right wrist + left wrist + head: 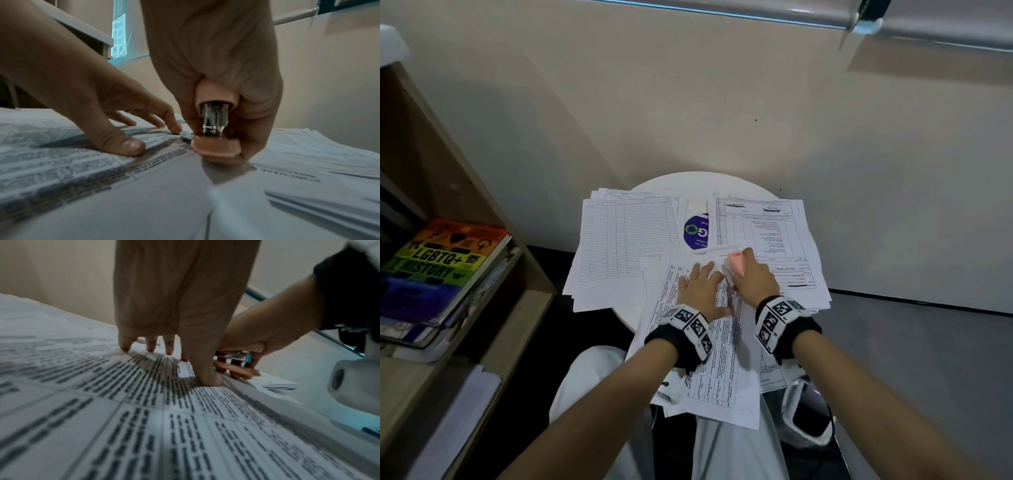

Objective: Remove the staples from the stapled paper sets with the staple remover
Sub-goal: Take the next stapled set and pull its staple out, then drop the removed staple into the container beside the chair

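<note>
Left hand (700, 289) presses flat, fingers spread, on the stapled paper set (717, 346); right hand (751, 275) just beside it grips the pink staple remover (734, 263), tip down on that set.

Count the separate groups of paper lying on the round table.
3, though sheets overlap: left paper stack, right paper stack, and the near paper set under the left hand.

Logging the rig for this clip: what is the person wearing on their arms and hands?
Both forearms are bare, with no sleeves or gloves. Each wrist carries a black band wrapped with white blocks printed with square black-and-white markers. The left hand seems to wear a thin ring on one finger. No cables show.
</note>
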A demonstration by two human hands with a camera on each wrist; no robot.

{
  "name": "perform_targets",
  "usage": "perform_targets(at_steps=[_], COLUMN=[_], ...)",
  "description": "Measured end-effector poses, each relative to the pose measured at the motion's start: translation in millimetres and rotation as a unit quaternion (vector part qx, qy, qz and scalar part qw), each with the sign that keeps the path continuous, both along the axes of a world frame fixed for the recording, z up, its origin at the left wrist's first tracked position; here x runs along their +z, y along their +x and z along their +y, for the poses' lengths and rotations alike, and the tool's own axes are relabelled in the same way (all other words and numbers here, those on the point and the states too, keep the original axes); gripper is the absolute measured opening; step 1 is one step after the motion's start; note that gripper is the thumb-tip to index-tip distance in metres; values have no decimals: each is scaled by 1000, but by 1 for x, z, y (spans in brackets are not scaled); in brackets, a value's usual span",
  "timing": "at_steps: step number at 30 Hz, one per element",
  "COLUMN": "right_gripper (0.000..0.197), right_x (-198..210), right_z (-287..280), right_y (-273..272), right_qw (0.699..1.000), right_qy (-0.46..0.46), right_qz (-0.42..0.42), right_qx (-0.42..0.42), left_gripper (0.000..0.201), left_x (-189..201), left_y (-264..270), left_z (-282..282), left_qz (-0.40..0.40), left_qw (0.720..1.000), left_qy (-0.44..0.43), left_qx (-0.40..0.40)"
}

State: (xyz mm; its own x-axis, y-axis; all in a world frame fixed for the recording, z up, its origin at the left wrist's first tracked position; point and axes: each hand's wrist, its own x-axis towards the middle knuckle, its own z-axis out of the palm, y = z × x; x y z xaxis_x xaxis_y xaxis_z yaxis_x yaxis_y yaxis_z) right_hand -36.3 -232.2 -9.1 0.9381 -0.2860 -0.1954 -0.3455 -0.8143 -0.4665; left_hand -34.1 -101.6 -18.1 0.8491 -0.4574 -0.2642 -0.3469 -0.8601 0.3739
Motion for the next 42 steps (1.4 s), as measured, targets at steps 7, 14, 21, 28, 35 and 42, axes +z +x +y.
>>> perform_targets(at_steps=[7,14,21,28,35,42], right_gripper=[43,47,51,51,49,45], right_x=[6,2,4,6,28,38], right_z=[-2,5,6,8,13,-8], right_y=[11,10,18,21,40,-6], right_qw=[996,1000,999,999,996,989], right_qy=[-62,-28,-41,20,-3,75], right_qz=[-6,-8,-13,-21,-82,-126], right_qx=[60,12,28,-21,14,16], left_gripper=[73,72,69,70,77,25], left_x=[0,-2,-3,-2,-3,16], left_y=[2,2,2,2,2,0], left_z=[-2,-2,-2,-3,-3,-7], left_qz=[-2,-4,-5,-3,-4,-25], left_qw=[1000,1000,1000,1000,1000,901], left_qy=[10,3,2,5,18,-397], left_qx=[-4,-5,-7,-6,-12,173])
